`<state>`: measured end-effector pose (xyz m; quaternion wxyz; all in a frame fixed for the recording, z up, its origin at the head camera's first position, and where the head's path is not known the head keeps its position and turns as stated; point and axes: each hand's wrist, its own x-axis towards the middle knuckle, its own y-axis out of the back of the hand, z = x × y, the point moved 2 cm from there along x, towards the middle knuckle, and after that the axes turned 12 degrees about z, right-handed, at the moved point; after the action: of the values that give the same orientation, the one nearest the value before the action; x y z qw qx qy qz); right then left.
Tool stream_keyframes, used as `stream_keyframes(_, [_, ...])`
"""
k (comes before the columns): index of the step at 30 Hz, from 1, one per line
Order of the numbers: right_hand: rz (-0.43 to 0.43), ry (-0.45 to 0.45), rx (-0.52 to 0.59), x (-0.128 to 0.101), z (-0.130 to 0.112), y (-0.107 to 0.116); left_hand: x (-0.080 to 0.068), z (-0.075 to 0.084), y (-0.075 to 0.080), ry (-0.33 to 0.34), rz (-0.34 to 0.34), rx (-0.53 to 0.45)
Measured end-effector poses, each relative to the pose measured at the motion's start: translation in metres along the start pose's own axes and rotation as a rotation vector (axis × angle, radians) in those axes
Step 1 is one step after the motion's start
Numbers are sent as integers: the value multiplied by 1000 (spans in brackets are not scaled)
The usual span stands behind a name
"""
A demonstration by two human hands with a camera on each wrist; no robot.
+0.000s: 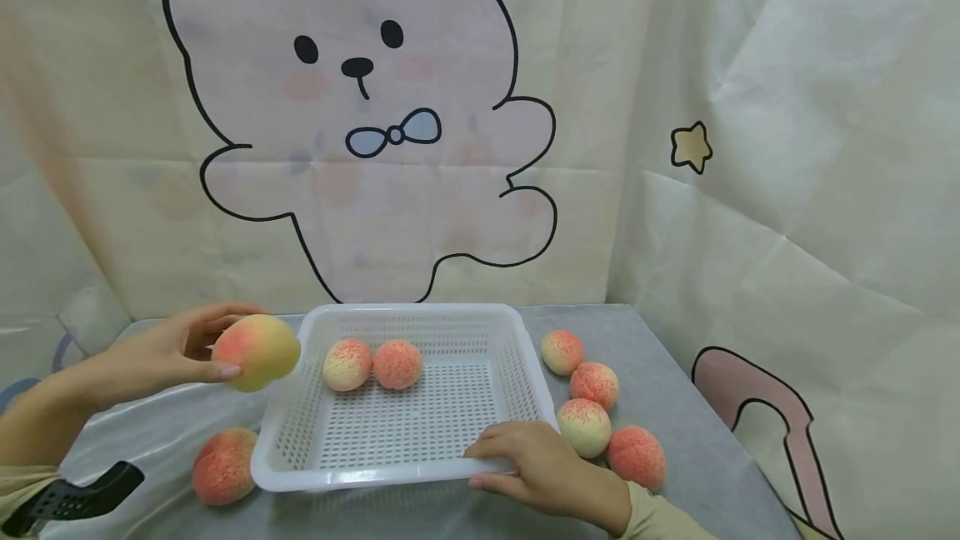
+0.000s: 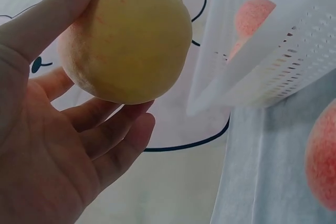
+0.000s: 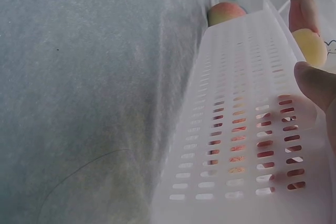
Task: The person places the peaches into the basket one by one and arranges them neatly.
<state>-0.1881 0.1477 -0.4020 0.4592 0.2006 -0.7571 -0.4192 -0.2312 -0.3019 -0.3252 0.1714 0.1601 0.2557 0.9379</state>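
Note:
My left hand [image 1: 191, 348] holds a yellow peach [image 1: 258, 352] with a reddish blush, raised just beyond the left rim of a white perforated plastic basket [image 1: 405, 473]. In the left wrist view the thumb and fingers curl around that peach [image 2: 128, 40]. My right hand [image 1: 536, 465] grips the basket's near rim at its right corner; the right wrist view shows the thumb [image 3: 315, 82] over the rim and fingers dimly through the holes. Two speckled peaches, one pale [image 1: 348, 365] and one pinker [image 1: 398, 365], lie side by side inside the basket, toward its left.
A red peach [image 1: 225, 467] sits on the grey cloth-covered table [image 1: 337, 515], left of the basket. Several more peaches [image 1: 595, 385] line the basket's right side, close to my right forearm. Behind the table hangs a curtain [image 1: 585, 215] printed with a cartoon bear.

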Motion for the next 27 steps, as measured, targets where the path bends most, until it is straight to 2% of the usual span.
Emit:
stream_keyframes(7, [4,-11,10,1,0,1,14,2,-11,-7,-53,-74])
stream_keyframes(12, [7,-3,15,1,0,1,23,-2,-19,-17,-60,-58])
stream_keyframes(21, [-5,-20,18,1,-1,1,36,-9,-27,32,-85,-25])
stream_keyframes(27, [-6,-23,27,1,-2,1,42,-12,-33,5,-108,11])
